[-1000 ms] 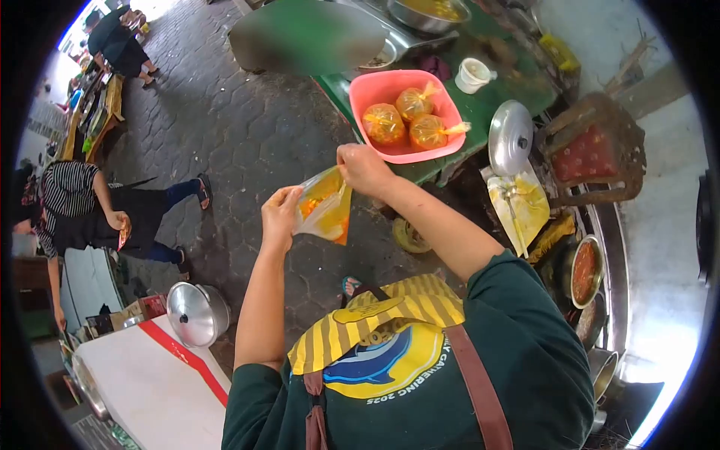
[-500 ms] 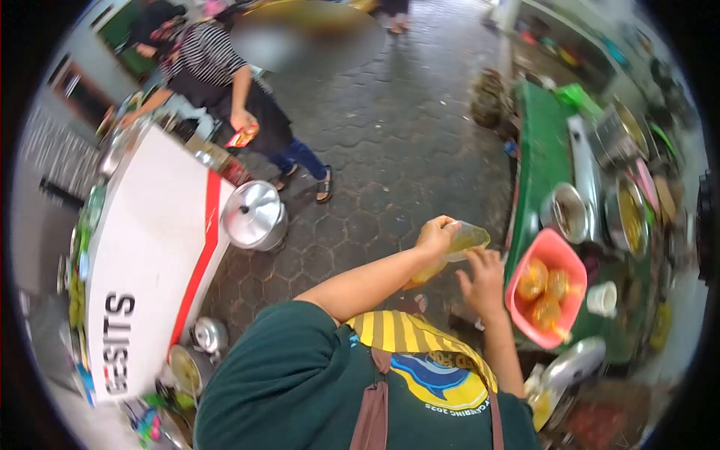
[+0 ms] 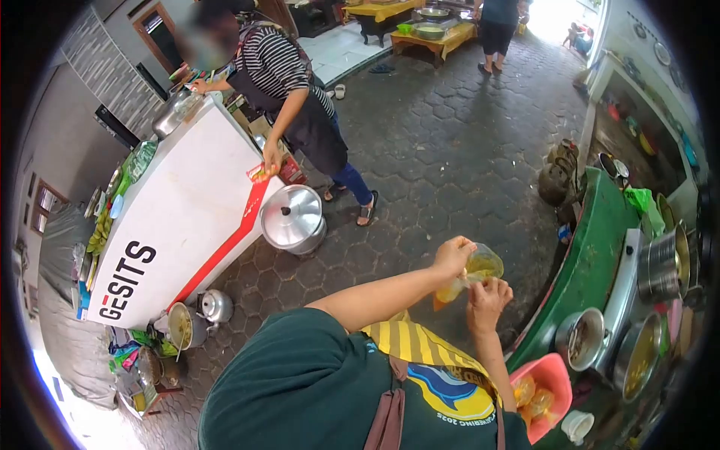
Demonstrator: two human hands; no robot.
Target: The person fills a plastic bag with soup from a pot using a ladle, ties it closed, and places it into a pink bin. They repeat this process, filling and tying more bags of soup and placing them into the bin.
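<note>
A clear plastic bag [image 3: 484, 262] with yellow-orange liquid in it hangs in front of my chest. My left hand [image 3: 452, 257] is closed around the gathered part of the bag from the left side. On the right, my right hand [image 3: 487, 301] is closed at the bag's edge, its fingers bent and pinching the plastic. Orange liquid shows in the bag's lower corner [image 3: 446, 294], below my left hand. Beside my right forearm is a pink tub [image 3: 551, 382] holding several filled, knotted bags [image 3: 534, 397].
A green table [image 3: 574, 277] on my right bears metal pots [image 3: 579, 337] and a white cup [image 3: 577, 426]. To the left stand a white board lettered GESITS [image 3: 172, 217], a lidded pot [image 3: 292, 219] and a kettle [image 3: 216, 306]. Another person [image 3: 300, 112] holds a red packet [image 3: 259, 172].
My right hand has gone from open fingers beside the bag to closed on its edge. My view has swung, showing more of the far floor and the left side.
</note>
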